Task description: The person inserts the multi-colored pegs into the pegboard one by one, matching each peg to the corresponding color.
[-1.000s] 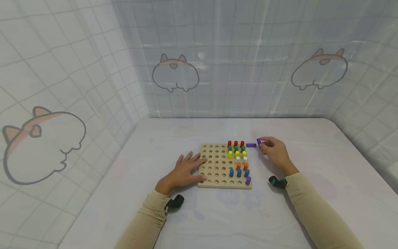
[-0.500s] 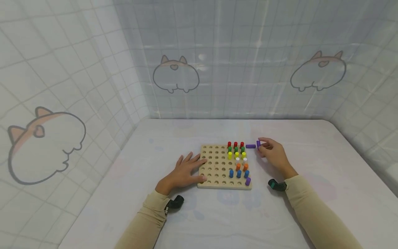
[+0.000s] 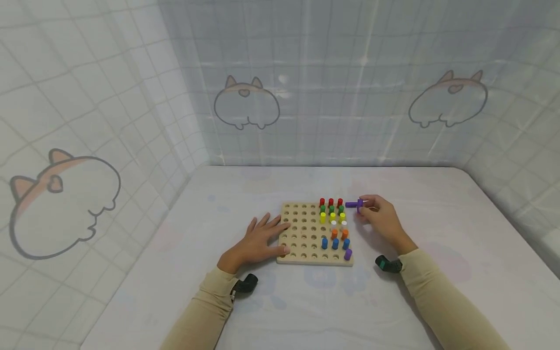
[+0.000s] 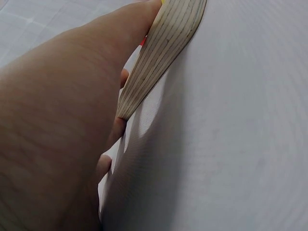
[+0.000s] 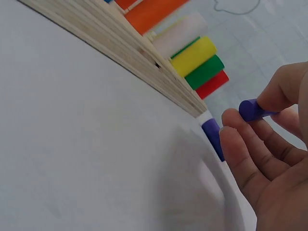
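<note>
My left hand (image 3: pixel 257 244) rests with straight, spread fingers on the left side of a wooden pegboard (image 3: pixel 299 241). At the board's far right corner, my right hand (image 3: pixel 383 219) pinches a purple peg (image 5: pixel 252 110) between thumb and fingers, just above the table. Close by, another purple peg (image 5: pixel 213 137) lies on its side next to the board. One more purple peg (image 3: pixel 348 254) stands in the near right corner hole. Left of centre, the holes hold nothing; in the left wrist view the board's layered edge (image 4: pixel 161 53) shows beyond the hand.
Upright red (image 3: pixel 331 201), green (image 3: pixel 331 209), yellow (image 3: pixel 333 217), white (image 3: pixel 334 225), orange (image 3: pixel 334 234) and blue pegs (image 3: pixel 335 244) fill the board's right side in rows. A white cloth covers the table (image 3: pixel 253 184). Tiled-pattern curtains (image 3: pixel 332 141) surround it.
My right hand has moved slightly left with the pinched purple peg, which now stands more upright and overlaps the end of the lying peg in the head view. The left hand stays put.
</note>
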Available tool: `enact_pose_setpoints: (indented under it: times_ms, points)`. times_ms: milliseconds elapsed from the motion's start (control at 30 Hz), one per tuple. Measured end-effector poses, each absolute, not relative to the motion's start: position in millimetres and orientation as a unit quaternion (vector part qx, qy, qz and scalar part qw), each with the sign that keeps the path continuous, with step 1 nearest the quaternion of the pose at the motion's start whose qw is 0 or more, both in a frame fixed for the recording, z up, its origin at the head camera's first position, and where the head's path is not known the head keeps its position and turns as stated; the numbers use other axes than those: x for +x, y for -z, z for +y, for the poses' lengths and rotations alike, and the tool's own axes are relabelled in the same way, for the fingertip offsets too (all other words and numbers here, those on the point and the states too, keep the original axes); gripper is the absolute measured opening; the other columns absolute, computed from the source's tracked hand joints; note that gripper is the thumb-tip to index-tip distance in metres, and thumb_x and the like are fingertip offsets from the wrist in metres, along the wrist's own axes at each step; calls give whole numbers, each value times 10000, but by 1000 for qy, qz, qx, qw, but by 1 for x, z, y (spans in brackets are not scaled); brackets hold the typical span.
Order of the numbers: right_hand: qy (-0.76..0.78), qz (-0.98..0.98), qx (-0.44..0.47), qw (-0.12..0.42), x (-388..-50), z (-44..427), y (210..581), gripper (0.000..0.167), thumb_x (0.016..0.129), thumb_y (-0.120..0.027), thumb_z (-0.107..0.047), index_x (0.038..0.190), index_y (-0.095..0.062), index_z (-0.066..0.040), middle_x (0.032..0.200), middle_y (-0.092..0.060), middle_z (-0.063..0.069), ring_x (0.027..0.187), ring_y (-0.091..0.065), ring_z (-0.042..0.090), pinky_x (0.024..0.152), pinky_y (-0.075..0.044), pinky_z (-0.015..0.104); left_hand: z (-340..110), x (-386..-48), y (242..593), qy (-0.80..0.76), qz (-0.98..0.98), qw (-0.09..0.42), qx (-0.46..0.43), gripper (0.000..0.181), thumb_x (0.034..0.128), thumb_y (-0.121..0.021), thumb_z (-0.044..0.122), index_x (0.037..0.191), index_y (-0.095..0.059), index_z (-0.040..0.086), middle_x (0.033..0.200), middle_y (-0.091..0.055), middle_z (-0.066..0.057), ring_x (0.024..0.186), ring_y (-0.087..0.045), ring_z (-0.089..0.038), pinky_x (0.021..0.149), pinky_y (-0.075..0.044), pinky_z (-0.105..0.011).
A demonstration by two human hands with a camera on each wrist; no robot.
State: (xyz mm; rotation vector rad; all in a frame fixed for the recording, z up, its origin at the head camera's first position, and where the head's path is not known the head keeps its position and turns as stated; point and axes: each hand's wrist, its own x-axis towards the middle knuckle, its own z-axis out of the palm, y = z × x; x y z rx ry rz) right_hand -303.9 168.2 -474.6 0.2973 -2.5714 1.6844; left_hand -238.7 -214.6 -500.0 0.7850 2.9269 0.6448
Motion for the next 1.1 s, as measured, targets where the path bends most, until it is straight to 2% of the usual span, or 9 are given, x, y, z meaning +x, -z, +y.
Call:
enact_pose_setpoints:
  times_ms: [200, 467, 700, 933, 1100]
  points:
    - [-562, -821, 97, 23, -299, 162, 473, 337, 996, -590, -105, 1306, -525, 9, 1148, -598, 216, 981, -679, 332, 770, -585, 295, -215, -238, 499, -202, 946, 22, 251, 794, 909, -538, 711, 1578, -343, 332, 1650, -219, -21, 1529, -34, -330, 1169, 38, -608]
    - [-578, -810, 102, 10, -289, 157, 473, 351, 977, -624, -114, 1280, -503, 17, 1120, -611, 208, 945, -690, 288, 768, -581, 304, -217, -236, 496, -204, 945, 24, 253, 786, 918, -546, 690, 1577, -356, 305, 1644, -234, -48, 1524, -49, -352, 1163, 35, -627]
    - [-609, -781, 141, 1, -273, 153, 470, 292, 968, -618, -61, 1211, -499, 50, 1052, -613, 190, 885, -696, 232, 753, -589, 327, -217, -236, 496, -209, 942, 26, 260, 783, 923, -550, 680, 1579, -350, 303, 1646, -228, -50, 1525, -37, -351, 1159, 43, -633]
    - [-622, -763, 173, -11, -259, 151, 463, 266, 963, -609, -53, 1194, -507, 30, 1015, -605, 166, 855, -672, 246, 767, -586, 331, -216, -240, 495, -206, 942, 14, 264, 775, 923, -542, 688, 1577, -351, 319, 1645, -232, -39, 1526, -45, -344, 1160, 29, -635]
    - [-620, -759, 197, -17, -247, 152, 465, 240, 958, -621, -16, 1157, -511, 61, 996, -627, 192, 822, -668, 255, 752, -591, 336, -216, -240, 495, -208, 941, 22, 266, 786, 922, -548, 684, 1580, -349, 302, 1645, -233, -52, 1526, -45, -349, 1160, 32, -634]
